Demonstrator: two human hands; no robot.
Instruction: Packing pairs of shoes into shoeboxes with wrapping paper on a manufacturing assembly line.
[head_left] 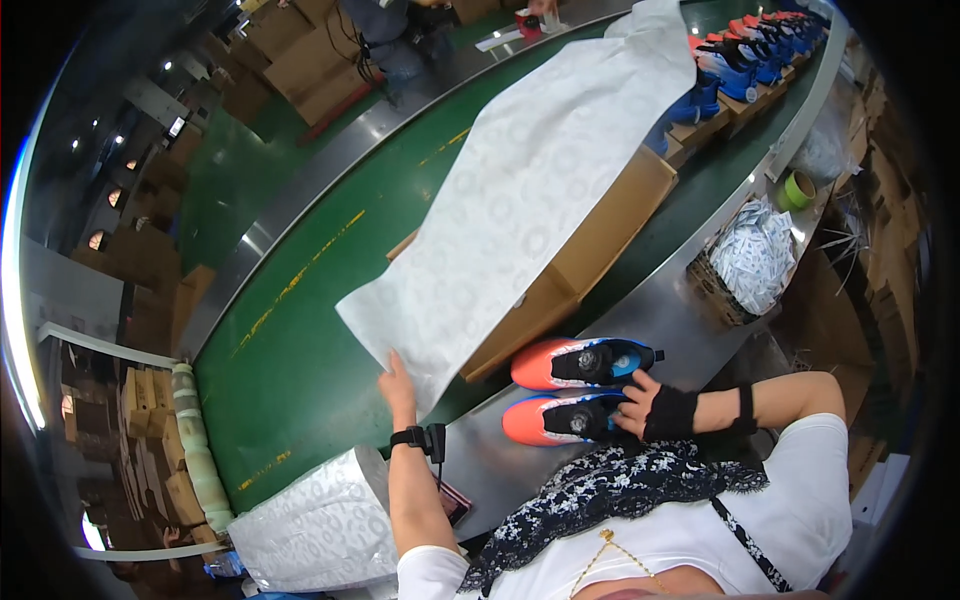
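My left hand pinches the near corner of a large white patterned sheet of wrapping paper. The sheet stretches away over an open brown cardboard box on the green conveyor belt, hiding much of the box. On the metal ledge in front of me lie two orange, black and blue shoes side by side, the farther shoe and the nearer shoe. My right hand, in a black fingerless glove, has its fingers curled at the shoes' heel openings.
A stack of folded patterned paper lies at the lower left. To the right stand a basket of small white packets and a green tape roll. More shoes on boxes line the belt's far right. A co-worker is beyond the belt.
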